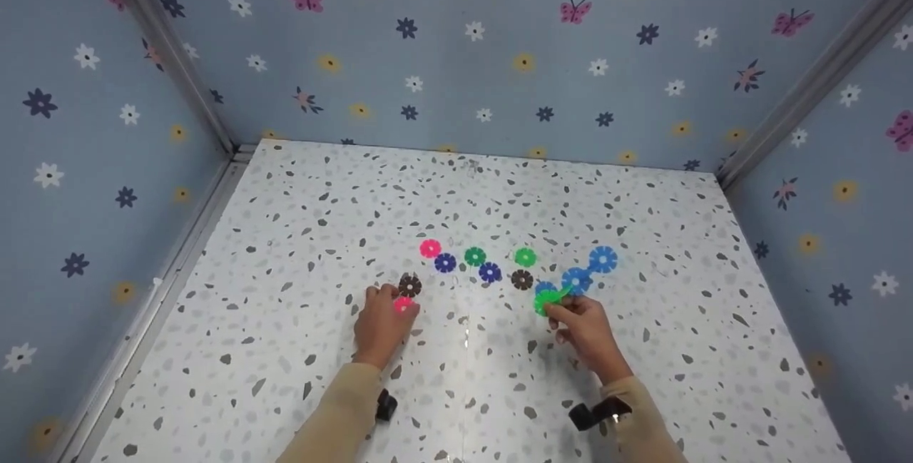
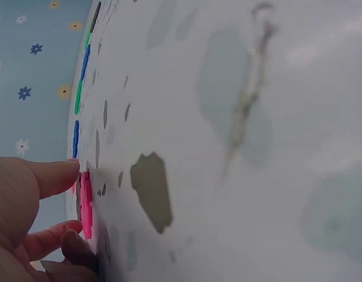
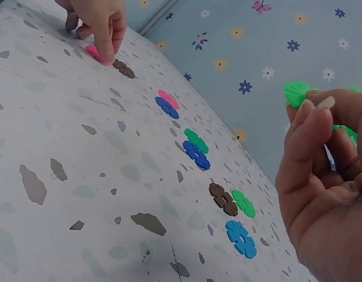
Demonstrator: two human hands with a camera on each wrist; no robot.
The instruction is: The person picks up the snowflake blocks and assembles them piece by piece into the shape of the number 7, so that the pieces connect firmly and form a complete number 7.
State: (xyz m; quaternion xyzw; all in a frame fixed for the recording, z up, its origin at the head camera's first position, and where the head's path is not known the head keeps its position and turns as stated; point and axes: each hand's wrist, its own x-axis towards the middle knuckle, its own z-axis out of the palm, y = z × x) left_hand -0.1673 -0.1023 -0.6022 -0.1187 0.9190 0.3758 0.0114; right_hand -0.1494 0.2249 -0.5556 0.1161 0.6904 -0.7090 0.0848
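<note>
Grasping on both sides of a speckled table (image 1: 321, 249).
Head view: at the spread's eight o'clock, the left hand (image 1: 383, 324) pinches one of two pink discs (image 1: 401, 302); at four, the right hand (image 1: 588, 329) grips a green disc (image 1: 543, 304), partly hiding one of three blue discs (image 1: 597, 256). I count two brown discs (image 1: 518, 283). Left wrist: fingers flank pink. Right wrist: floral wall (image 3: 287, 59) towards two o'clock.

No readable text or signs anywhere.
</note>
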